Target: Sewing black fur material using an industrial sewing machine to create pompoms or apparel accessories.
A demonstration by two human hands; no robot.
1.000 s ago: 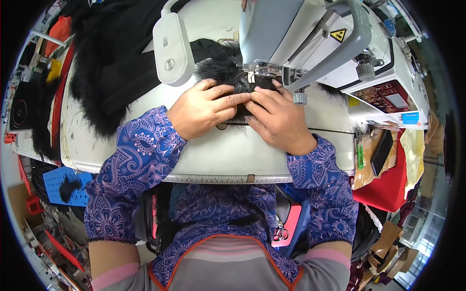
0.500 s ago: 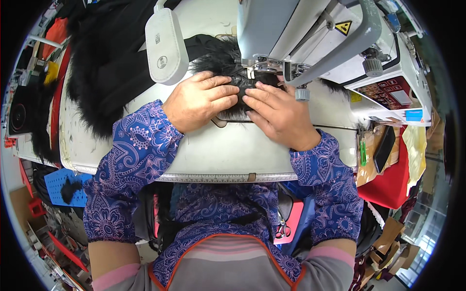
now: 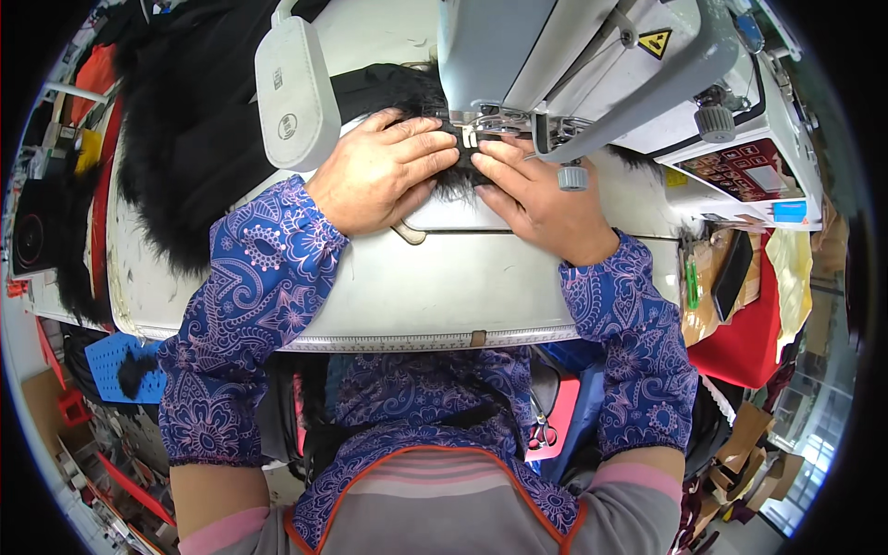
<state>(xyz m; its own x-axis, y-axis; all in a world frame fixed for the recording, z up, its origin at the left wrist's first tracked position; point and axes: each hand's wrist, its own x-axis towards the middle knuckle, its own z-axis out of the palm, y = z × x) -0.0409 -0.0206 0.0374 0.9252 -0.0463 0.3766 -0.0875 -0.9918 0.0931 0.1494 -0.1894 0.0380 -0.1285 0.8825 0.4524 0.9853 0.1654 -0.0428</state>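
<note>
A sewing machine (image 3: 490, 55) stands over a black furry piece (image 3: 451, 188), its white presser foot (image 3: 469, 136) down on or just above the fur. To the left of the foot, my left hand (image 3: 379, 176) lies flat with fingers stretched across the piece. My right hand (image 3: 550, 208) rests on the other side, fingers extended toward the foot and partly hidden behind the machine's parts. Between the two sets of fingertips only a small gap of fur shows. A black fur-edged garment (image 3: 208, 129) spreads over the left of the table and seems to run on to this piece.
A white padded lamp-like head (image 3: 296, 97) hangs beside my left hand. Along the near edge of the white table (image 3: 435, 287) runs a ruler strip (image 3: 407, 340). At right lie a phone (image 3: 732, 276) and green snips (image 3: 691, 282); scissors (image 3: 542, 430) sit below the edge.
The furry piece has shifted away from me beneath the foot, so less of it shows on the near side. Both hands have moved slightly farther with it, fingers still flat.
</note>
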